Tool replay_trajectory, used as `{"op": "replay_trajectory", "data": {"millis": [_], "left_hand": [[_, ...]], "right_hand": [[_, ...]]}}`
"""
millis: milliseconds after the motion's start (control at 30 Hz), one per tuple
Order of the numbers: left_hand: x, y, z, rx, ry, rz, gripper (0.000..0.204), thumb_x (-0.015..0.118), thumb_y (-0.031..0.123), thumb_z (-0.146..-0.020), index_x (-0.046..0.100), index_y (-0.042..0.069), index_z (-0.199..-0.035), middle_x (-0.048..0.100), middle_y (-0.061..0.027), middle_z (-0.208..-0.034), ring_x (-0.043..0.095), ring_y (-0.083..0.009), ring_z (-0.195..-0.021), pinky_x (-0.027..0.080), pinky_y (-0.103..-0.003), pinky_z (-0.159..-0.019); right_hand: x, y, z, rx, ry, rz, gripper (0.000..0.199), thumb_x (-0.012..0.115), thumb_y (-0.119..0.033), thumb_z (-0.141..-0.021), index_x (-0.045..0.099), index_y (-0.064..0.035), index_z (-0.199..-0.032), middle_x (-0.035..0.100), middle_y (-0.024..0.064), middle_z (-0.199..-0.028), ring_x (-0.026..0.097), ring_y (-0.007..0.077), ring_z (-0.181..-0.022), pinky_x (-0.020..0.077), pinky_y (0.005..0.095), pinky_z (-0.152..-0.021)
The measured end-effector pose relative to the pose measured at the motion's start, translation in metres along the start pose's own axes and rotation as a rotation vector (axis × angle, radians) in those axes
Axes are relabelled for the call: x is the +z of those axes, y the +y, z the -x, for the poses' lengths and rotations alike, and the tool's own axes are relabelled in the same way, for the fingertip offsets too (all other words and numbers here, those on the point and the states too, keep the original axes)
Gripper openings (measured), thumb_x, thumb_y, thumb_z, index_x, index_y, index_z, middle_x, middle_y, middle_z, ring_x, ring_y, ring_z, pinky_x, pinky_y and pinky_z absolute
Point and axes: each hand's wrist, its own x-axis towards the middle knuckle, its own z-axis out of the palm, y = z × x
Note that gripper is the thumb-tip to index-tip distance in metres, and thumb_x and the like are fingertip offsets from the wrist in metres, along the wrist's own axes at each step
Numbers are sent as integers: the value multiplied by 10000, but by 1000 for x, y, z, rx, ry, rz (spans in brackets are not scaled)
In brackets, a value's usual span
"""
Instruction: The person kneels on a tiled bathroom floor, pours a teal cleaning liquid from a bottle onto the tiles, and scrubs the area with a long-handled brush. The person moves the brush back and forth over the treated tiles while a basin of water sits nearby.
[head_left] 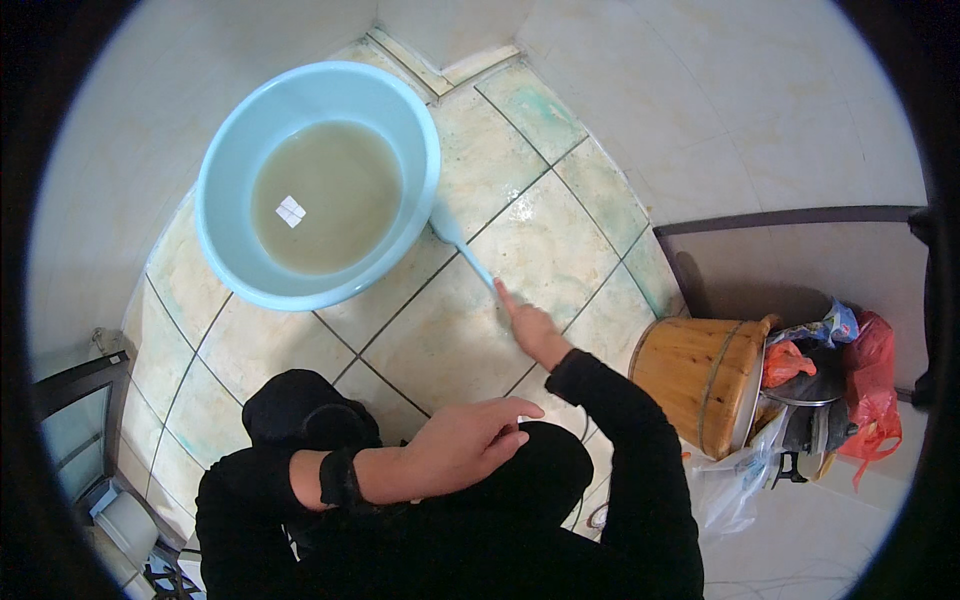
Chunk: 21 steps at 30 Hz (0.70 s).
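A light blue long-handled scrub brush lies low over the tiled floor, its head close against the basin's right side and its bristles out of sight. My right hand grips the end of its handle, index finger stretched along it. My left hand rests over my knee, holding nothing, with the thumb and curled index finger apart; its other fingers are mostly hidden. The large light blue basin stands on the floor at the upper left, holding cloudy water. A bright reflection shows on the water.
Tiled floor with greenish stains spreads between the walls. At the right, a wooden bucket lies on its side beside pans and a red plastic bag. A dark-framed glass panel stands at the left.
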Motion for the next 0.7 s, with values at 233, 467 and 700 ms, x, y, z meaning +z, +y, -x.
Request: {"op": "replay_trajectory", "data": {"millis": [233,467,700], "left_hand": [[4,-1,-1,12,-14,-9,280,524,131,-863,492,80,-1137,590,-126,-800,587,-270,-688,469,-338,-619],[7,-2,0,48,40,-16,291,528,131,-862,486,74,-1144,596,-126,-826,594,-268,-700,472,-337,-627],[6,2,5,73,-27,-28,281,530,133,-862,484,60,-1130,599,-128,-813,600,-264,-703,473,-334,-621]], "right_hand": [[-3,-4,-2,89,-71,153,750,417,25,-790,77,-149,-1436,592,192,-691,590,326,-575,465,434,-504],[-1,-9,-4,-95,-273,32,761,410,31,-784,58,-154,-1433,596,212,-705,605,341,-628,483,445,-567],[1,-4,4,-172,-222,-56,747,395,4,-804,32,-166,-1434,592,230,-698,599,368,-614,472,477,-551]]}}
